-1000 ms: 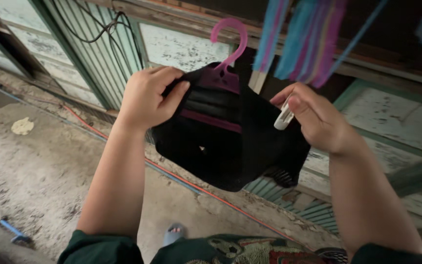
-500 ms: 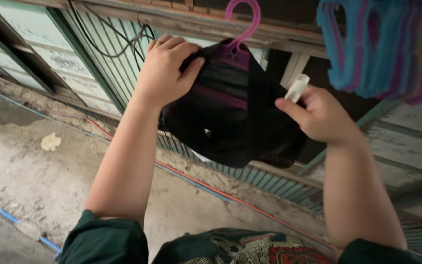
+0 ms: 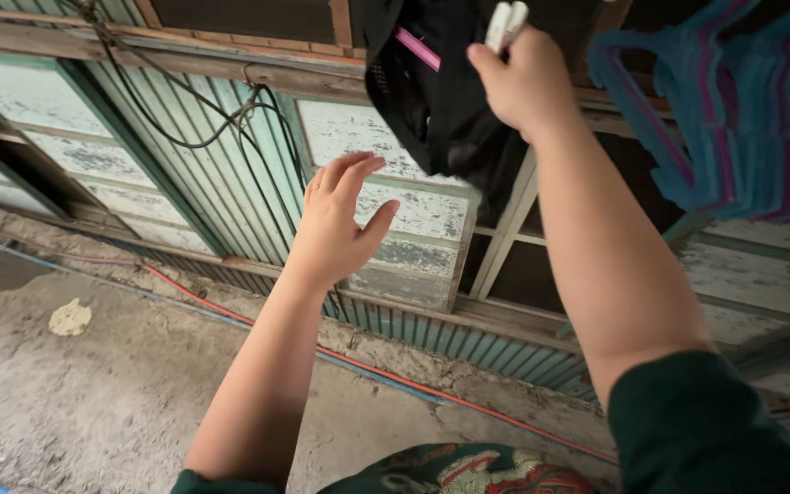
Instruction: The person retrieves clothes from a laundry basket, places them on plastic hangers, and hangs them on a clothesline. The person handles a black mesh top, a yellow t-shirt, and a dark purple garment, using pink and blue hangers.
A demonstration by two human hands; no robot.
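A black garment (image 3: 441, 110) hangs crumpled on a pink hanger (image 3: 416, 48) at the top of the view. A white clothespin (image 3: 506, 22) stands upright just beside it, pinched between fingers (image 3: 486, 62).

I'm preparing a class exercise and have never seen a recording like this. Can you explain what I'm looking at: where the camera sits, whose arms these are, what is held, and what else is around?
There is no machine here, just a person. The camera is worn on their head and looks out along their own raised arms. The right hand grips a white clothes peg against a black garment hanging overhead; a pink strip, probably a hanger, shows on it. The left hand is open and empty, below the garment and apart from it. To the right hangs a bunch of blue and purple hangers. Behind is a worn pale-green wall with black cables; below is a concrete floor with a red cable along its edge.
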